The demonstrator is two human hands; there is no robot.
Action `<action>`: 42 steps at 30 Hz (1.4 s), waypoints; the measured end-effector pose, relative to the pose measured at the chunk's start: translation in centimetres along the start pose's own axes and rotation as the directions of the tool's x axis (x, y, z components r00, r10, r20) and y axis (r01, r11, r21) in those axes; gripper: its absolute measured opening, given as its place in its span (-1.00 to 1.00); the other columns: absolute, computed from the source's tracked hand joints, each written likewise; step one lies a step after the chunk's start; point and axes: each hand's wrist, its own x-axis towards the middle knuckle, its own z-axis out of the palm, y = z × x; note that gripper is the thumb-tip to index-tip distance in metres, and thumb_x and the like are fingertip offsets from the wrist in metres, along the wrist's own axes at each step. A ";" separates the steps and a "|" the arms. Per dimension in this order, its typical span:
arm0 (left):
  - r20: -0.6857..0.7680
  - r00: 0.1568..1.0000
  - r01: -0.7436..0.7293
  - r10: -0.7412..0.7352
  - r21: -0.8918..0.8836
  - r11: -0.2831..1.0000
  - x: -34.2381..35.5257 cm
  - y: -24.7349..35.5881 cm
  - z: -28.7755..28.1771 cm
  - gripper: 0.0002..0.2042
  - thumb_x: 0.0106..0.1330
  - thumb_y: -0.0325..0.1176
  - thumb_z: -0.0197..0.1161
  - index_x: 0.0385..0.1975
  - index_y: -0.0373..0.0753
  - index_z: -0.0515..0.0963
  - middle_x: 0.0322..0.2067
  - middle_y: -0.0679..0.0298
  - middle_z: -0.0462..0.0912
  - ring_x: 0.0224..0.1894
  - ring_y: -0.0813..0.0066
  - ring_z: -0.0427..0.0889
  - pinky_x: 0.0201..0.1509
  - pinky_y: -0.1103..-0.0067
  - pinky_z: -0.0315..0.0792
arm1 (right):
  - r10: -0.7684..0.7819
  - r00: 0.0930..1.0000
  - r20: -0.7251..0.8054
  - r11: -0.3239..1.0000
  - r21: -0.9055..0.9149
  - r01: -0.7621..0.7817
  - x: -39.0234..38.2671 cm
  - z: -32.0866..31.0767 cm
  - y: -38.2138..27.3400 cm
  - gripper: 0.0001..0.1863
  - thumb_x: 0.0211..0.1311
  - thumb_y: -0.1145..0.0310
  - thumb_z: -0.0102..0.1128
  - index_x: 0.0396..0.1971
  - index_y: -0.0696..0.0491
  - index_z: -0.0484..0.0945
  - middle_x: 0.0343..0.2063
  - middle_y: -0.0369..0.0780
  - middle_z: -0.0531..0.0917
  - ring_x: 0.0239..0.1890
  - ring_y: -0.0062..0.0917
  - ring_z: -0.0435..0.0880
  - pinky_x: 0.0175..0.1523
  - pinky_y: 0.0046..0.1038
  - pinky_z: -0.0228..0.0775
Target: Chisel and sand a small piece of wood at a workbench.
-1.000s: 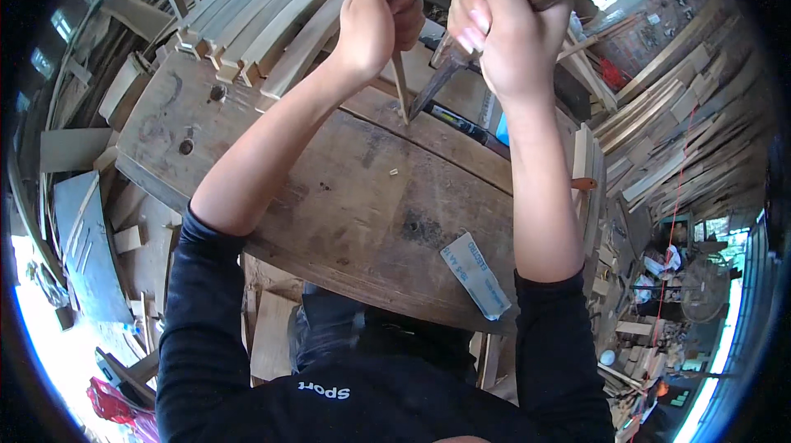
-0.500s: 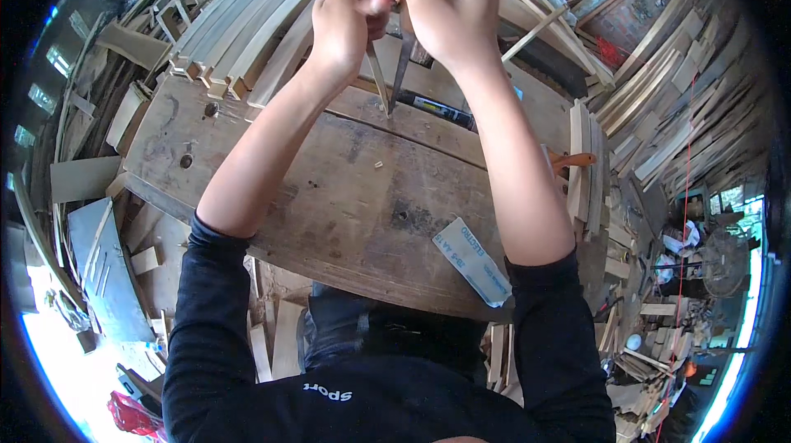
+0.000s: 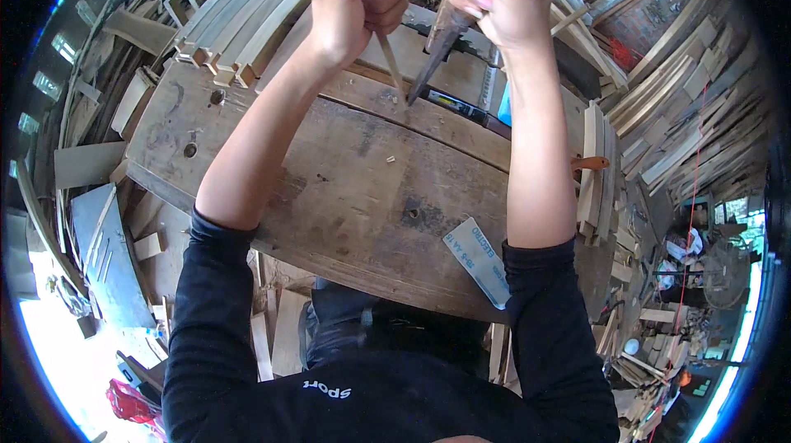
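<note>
My left hand [image 3: 360, 10] is closed around a thin wooden strip [image 3: 391, 65], which slants down toward the workbench [image 3: 346, 187]. Beside it, to the right, my right hand [image 3: 504, 2] grips a tool with a dark, tapered, knife-like blade [image 3: 432, 65]; most of its handle is hidden by my fingers. The blade tip and the strip's lower end come close together just above or on the bench; I cannot tell whether they touch. A small wood chip [image 3: 391, 159] lies on the bench nearer to me.
Stacked boards [image 3: 247, 23] lie at the bench's far left. A black tool with a bright label [image 3: 457, 105] rests beyond the blade. A pale flat packet [image 3: 478, 260] lies near the front edge. At right, an orange-brown handle [image 3: 590, 163] sits beside upright wood strips [image 3: 590, 183].
My hands have moved apart, the right one going rightward. The strip and the dark blade now show more fully. The view has shifted slightly.
</note>
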 end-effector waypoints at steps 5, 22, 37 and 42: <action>0.064 0.998 -0.015 0.010 0.075 0.997 -0.2 -0.3 0.7 -0.57 0.35 0.01 -0.25 -0.74 -0.04 -0.01 -0.78 0.47 -0.08 -0.71 0.58 -0.10 -0.57 0.53 -0.12 | 0.037 0.997 0.074 0.999 -0.008 -0.037 -0.3 -0.7 -0.5 -0.60 0.26 0.34 0.03 -0.77 -0.01 0.18 -0.89 -0.38 0.17 -0.91 -0.68 0.12 -0.80 -0.57 -0.07; 0.147 0.989 -0.029 0.010 0.127 0.992 -0.6 -0.8 0.8 -0.54 0.33 0.09 -0.24 -0.72 -0.04 -0.02 -0.77 0.46 -0.07 -0.68 0.57 -0.08 -0.53 0.53 -0.06 | 0.134 0.927 0.351 0.962 0.177 -0.206 1.8 -2.7 0.4 -0.84 0.29 0.35 -0.03 -0.50 -0.01 0.29 -0.86 -0.42 0.15 -0.89 -0.72 0.05 -0.80 -0.59 -0.14; 0.253 0.966 0.061 -0.049 -0.041 0.997 1.0 -1.2 1.0 -0.57 0.33 0.00 -0.24 -0.75 -0.06 -0.03 -0.77 0.48 -0.09 -0.71 0.61 -0.09 -0.60 0.59 -0.16 | 0.145 0.845 0.515 0.931 0.217 -0.292 2.0 -5.9 -0.8 -0.77 0.34 0.32 -0.07 -0.56 -0.01 0.28 -0.80 -0.45 0.20 -0.82 -0.77 0.11 -0.69 -0.65 0.02; 0.276 0.954 0.122 -0.117 -0.003 0.992 2.0 -1.8 3.6 -0.59 0.41 0.06 -0.15 -0.59 -0.08 0.12 -0.72 0.49 -0.02 -0.67 0.65 -0.02 -0.60 0.63 -0.13 | 0.138 0.989 0.057 0.989 0.044 -0.140 -1.5 -5.0 -3.2 -0.77 0.34 0.27 -0.09 -0.54 -0.03 0.28 -0.75 -0.44 0.21 -0.76 -0.75 0.12 -0.61 -0.63 0.06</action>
